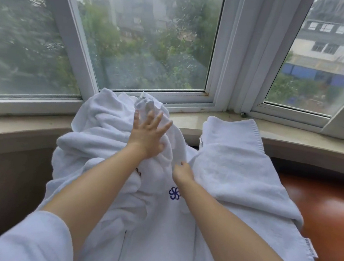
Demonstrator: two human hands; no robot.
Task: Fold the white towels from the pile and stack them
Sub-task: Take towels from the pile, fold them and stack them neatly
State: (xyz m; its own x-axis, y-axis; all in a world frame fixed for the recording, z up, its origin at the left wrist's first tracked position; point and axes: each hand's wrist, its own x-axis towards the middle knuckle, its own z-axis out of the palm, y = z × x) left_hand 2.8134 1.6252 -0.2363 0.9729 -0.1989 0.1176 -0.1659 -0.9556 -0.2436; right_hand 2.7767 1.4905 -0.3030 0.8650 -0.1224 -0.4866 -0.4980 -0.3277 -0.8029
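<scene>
From the head camera, the left hand (pixel 147 136) is lying on top of the crumpled pile of white towels (pixel 102 135), which is heaping up against the window sill (pixel 189 121). Its fingers (pixel 157 118) are spreading wide and flat against the cloth, gripping nothing, with the fingertips pointing toward the window (pixel 151 34). Just past those fingertips a thin, creased cloth (pixel 147 103) is sticking up at the peak of the pile.

The right hand (pixel 183 171) is reaching in lower down, its thumb showing while the other fingers are disappearing under a fold, so I cannot tell whether they are pinching the towel or only pressing into it. Just below this hand, a blue flower-like emblem (pixel 174 193) is showing on a flatter towel (pixel 156 235) that is hanging toward the person. To the outer side of the right fingers, another white towel (pixel 237 169) is lying spread from the sill down across the reddish-brown desk (pixel 328 210). A white sleeve (pixel 34 241) is covering the left upper arm.
</scene>
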